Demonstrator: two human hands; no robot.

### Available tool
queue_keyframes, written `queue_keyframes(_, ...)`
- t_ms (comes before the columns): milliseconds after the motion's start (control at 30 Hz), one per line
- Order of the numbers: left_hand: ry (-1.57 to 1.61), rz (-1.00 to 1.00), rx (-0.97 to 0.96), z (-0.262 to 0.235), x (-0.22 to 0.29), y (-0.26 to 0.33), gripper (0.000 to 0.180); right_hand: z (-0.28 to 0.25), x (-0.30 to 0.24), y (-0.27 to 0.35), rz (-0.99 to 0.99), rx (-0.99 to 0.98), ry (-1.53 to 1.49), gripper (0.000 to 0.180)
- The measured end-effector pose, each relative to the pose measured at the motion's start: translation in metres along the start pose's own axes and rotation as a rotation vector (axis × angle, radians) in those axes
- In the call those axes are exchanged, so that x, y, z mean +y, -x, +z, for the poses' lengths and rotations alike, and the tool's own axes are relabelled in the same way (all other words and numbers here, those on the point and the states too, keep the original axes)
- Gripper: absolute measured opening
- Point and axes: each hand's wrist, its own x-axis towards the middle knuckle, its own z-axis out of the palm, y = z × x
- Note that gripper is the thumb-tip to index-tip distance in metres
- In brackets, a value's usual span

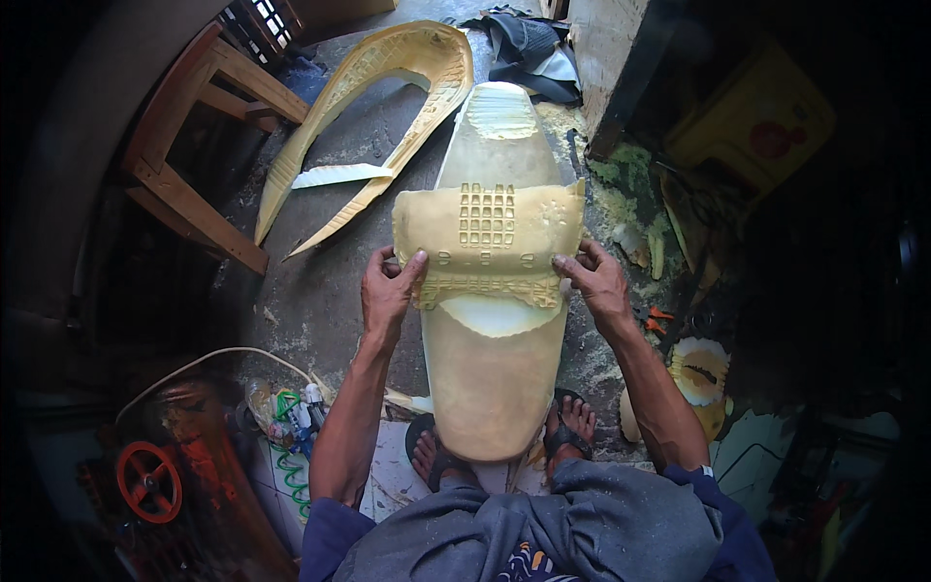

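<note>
At the bottom centre of the frame I see the long foam seat (495,388) standing between the feet. In the middle, the left hand (388,291) and right hand (599,283) pinch the edges of a yellow foam sheet (488,242) lying across it. A curved foam offcut (388,87) lies upper left

Long tan foam seat cushion (493,388) lying lengthwise on floor, gridded yellow foam piece (488,242) draped across its middle
</note>
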Motion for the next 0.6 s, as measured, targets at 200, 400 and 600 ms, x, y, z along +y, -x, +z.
queue_keyframes(200, 0.200, 0.087, 0.006, -0.004, 0.036, -0.001, 0.056, -0.004, -0.021, -0.001, -0.047, 0.041, -0.086, 0.053)
queue_keyframes(400, 0.039, -0.002, -0.054, -0.004, 0.030, -0.005, 0.060, -0.009, -0.016, -0.001, 0.034, 0.058, -0.008, 0.051)
queue_keyframes(600, 0.079, -0.111, -0.067, 0.009, -0.011, 0.011, 0.061, -0.004, 0.011, 0.007, 0.061, 0.080, 0.018, 0.048)
